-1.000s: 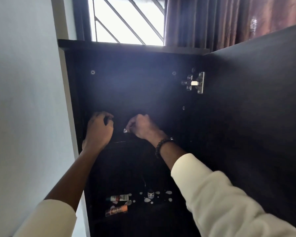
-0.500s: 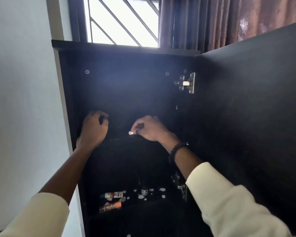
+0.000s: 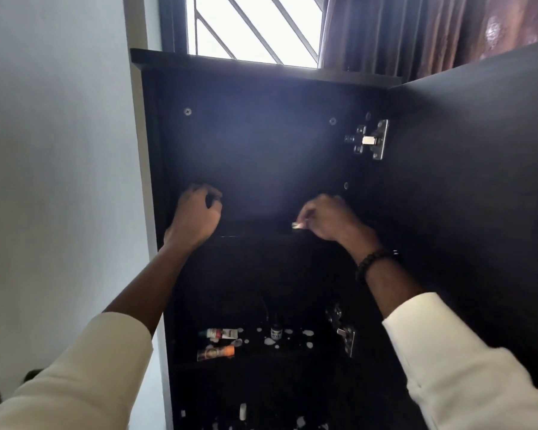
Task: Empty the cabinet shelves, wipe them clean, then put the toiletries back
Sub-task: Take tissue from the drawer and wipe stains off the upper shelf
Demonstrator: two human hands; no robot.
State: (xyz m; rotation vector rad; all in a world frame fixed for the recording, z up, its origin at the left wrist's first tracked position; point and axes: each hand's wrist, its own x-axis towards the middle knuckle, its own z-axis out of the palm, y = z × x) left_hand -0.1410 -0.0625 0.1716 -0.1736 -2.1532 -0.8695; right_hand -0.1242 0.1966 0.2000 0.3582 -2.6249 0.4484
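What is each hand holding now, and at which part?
The right hand pinches a small pale item at one end with its fingertips. The left hand is curled; whether it holds anything cannot be told.

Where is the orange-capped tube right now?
In the head view, the orange-capped tube lies on its side at the left front of the lower shelf, just below the green-capped tube and well under both hands.

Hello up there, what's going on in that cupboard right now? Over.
Left hand curled on the top shelf, contents unclear. Right hand pinching a small white thing. Tubes on the lower shelf. Nothing blocking.
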